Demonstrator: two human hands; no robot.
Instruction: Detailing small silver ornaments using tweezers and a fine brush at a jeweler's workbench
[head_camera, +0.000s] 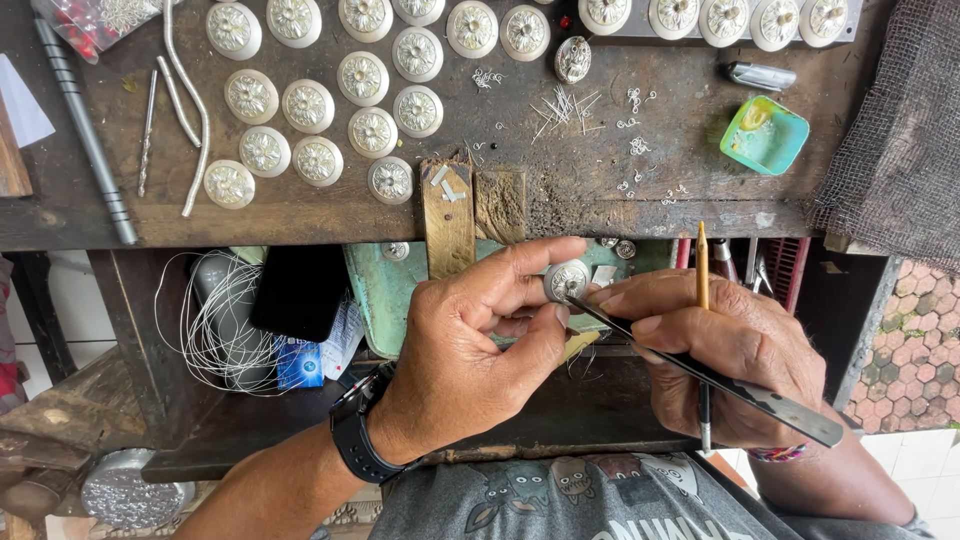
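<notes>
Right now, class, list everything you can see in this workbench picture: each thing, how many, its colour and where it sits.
round discs: about two dozen, silver, spread across the bench top
small wire curls: many, silver, bench right of centre
little dish: one, turquoise, bench right
rods: several, silver, bench left
wire coil: one, silver, shelf under the bench at left
phone: one, black, beside the coil
mesh cloth: one, dark, right edge
wristwatch: one, black, left wrist
left hand: pinching one silver disc
right hand: holding dark tweezers to that disc, plus a yellow pencil
</notes>
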